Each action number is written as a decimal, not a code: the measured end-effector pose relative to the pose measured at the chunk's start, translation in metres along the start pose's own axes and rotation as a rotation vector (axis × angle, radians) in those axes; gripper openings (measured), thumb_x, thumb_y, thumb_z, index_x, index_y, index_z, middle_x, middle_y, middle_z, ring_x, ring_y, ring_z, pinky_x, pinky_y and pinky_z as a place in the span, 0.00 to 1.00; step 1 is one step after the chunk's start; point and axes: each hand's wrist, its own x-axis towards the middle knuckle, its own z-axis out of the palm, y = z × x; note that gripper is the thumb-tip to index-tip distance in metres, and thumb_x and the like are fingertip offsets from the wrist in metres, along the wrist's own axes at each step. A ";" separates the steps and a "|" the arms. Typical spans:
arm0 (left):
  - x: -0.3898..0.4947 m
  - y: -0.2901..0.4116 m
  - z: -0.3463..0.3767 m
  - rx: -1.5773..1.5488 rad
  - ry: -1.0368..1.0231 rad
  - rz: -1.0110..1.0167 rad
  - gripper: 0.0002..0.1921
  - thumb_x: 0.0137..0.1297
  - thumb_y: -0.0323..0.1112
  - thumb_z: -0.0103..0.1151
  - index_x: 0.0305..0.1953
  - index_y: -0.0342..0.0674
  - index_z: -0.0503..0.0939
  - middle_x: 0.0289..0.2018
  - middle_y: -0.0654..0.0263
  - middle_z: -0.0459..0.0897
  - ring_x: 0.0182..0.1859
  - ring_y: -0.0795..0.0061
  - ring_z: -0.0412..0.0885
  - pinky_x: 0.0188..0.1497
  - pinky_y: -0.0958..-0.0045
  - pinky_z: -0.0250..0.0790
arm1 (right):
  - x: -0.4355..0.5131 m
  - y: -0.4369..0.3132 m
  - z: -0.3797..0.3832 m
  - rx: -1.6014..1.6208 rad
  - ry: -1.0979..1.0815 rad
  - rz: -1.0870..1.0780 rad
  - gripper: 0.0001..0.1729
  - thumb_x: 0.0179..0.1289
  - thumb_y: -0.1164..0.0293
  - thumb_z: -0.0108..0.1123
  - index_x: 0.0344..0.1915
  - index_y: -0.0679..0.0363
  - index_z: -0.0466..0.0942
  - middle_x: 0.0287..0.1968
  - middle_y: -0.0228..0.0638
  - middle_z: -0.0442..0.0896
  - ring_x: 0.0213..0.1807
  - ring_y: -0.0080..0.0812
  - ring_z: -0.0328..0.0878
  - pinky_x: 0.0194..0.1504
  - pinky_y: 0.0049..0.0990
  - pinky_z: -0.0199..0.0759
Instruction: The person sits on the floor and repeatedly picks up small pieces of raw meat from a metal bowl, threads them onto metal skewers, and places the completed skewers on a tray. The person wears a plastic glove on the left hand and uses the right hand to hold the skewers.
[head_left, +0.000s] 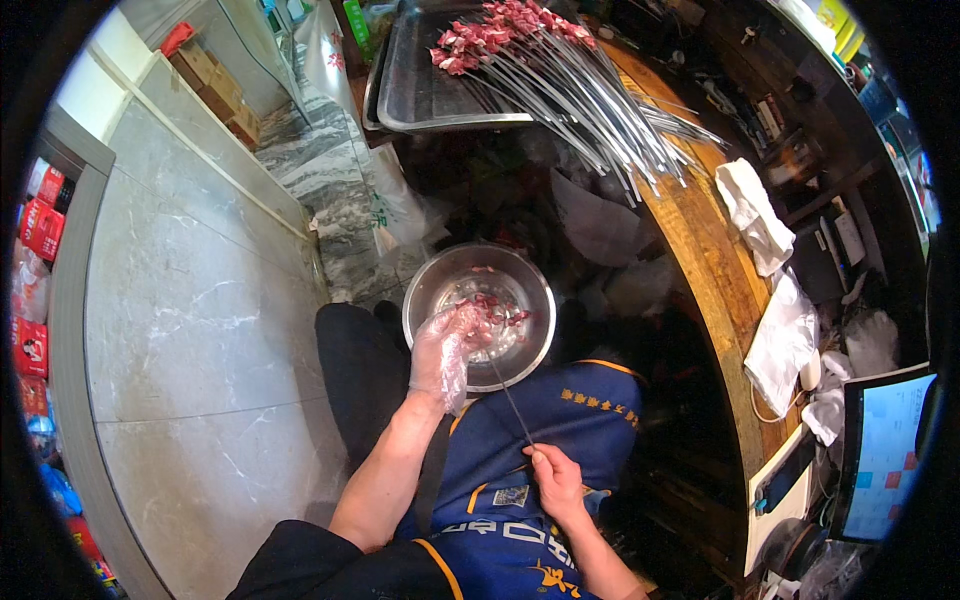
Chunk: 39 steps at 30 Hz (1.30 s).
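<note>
A round stainless steel bowl (544, 315) with small pieces of raw meat (514, 316) in its bottom stands just beyond my knees. Over its near left part is my left hand (448, 341), in a clear plastic glove, its fingers closed around meat at the far end of a thin metal skewer (514, 405). My bare right hand (555, 476), above the blue apron on my lap, pinches the skewer's near end. The skewer slants from the bowl down to the right. Many loaded meat skewers (592, 112) lie piled across a metal tray and the wooden counter.
The metal tray (450, 124) is at the top, by the curved wooden counter (705, 247) along the right. White cloths (754, 217), a plastic bag (784, 337) and a lit screen (881, 457) are on that side. A tiled wall panel (202, 300) stands at left, with cardboard boxes (214, 82) beyond.
</note>
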 end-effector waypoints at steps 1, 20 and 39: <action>-0.001 0.000 0.003 0.046 0.015 0.002 0.08 0.78 0.33 0.57 0.42 0.35 0.82 0.35 0.65 0.84 0.37 0.74 0.82 0.45 0.70 0.77 | 0.000 0.002 0.000 -0.003 -0.004 0.010 0.14 0.79 0.66 0.57 0.51 0.64 0.84 0.33 0.32 0.86 0.35 0.19 0.78 0.40 0.23 0.74; -0.027 -0.067 0.007 0.136 -0.004 -0.200 0.18 0.79 0.44 0.56 0.51 0.32 0.81 0.40 0.58 0.87 0.38 0.69 0.85 0.46 0.66 0.83 | 0.004 0.001 0.004 0.222 0.039 0.122 0.15 0.81 0.64 0.54 0.50 0.63 0.82 0.25 0.20 0.72 0.27 0.14 0.66 0.30 0.19 0.62; 0.081 -0.048 -0.084 2.156 -0.378 0.138 0.12 0.66 0.32 0.53 0.36 0.34 0.87 0.36 0.48 0.89 0.42 0.54 0.89 0.45 0.56 0.80 | 0.011 0.007 0.009 0.336 0.084 0.120 0.14 0.81 0.65 0.55 0.51 0.63 0.82 0.25 0.19 0.71 0.25 0.13 0.63 0.27 0.17 0.58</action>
